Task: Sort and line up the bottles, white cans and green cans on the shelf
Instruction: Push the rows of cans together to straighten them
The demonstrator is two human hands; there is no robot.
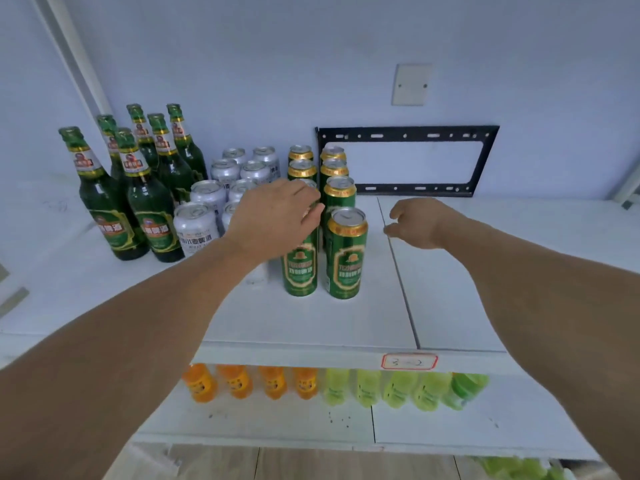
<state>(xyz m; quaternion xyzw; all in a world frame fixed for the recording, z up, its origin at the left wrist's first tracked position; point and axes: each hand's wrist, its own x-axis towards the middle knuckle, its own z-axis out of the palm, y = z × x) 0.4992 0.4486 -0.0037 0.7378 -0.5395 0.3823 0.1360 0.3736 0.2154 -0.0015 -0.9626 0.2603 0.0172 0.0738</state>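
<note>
Several green glass bottles (149, 209) stand grouped at the left of the white shelf (311, 317). Beside them are several white cans (196, 228) in two columns. To their right stand green cans in two columns running back from the front. My left hand (277, 216) reaches over the top of the front green can (300, 268) of the left column, fingers laid over its rim. The front can (346, 252) of the right column stands free. My right hand (415, 223) hovers right of that column with fingers loosely curled, holding nothing.
A black metal bracket (408, 161) leans against the wall behind the cans, under a white wall plate (411, 84). The lower shelf holds orange drink bottles (239, 381) and light green drink bottles (398, 389). A red-edged label (409, 361) sits on the shelf's front edge.
</note>
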